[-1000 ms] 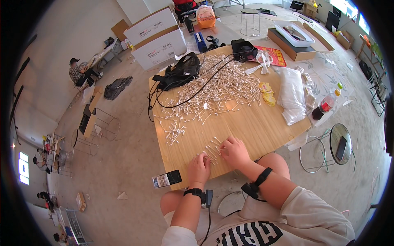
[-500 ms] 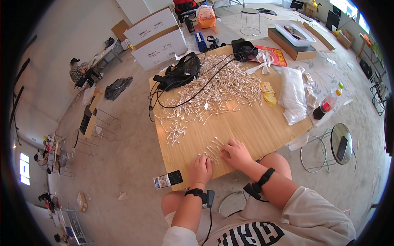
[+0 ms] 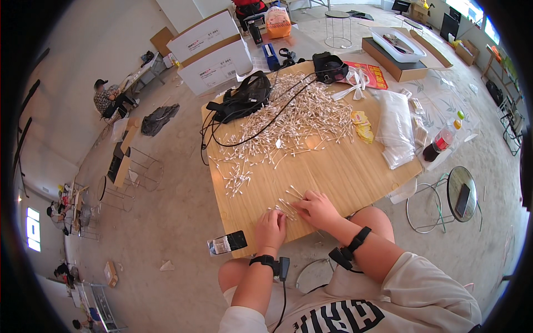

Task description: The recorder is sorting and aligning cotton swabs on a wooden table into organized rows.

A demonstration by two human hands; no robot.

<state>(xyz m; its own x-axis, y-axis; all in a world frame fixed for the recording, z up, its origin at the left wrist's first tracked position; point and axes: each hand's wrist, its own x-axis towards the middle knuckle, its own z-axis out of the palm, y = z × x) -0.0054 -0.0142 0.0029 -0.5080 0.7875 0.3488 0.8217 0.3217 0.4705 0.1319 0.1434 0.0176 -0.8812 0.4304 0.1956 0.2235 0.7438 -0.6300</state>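
A small row of cotton swabs (image 3: 285,206) lies on the wooden table between my two hands, near its front edge. My left hand (image 3: 271,227) is curled at the left side of this row, fingers drawn together around swabs, their tips partly hidden. On the right, my right hand (image 3: 316,210) has its fingertips pinched at the swabs nearest it. A couple of swabs stick out just beyond those fingers. Farther back spreads a big loose pile of cotton swabs (image 3: 311,114), with a smaller scatter (image 3: 237,180) at its front left.
A black pouch (image 3: 247,95) with cables lies over the pile. A flat black-and-white packet (image 3: 227,243) overhangs the left table edge. Yellow sachets (image 3: 362,126), a clear plastic bag bundle (image 3: 395,127) and a dark drink bottle (image 3: 443,139) sit right. A stool (image 3: 462,191) holds a phone.
My right hand has shifted slightly left, closer to my left hand, and its fingertips now meet the swabs in the row. The left hand stays nearly still.
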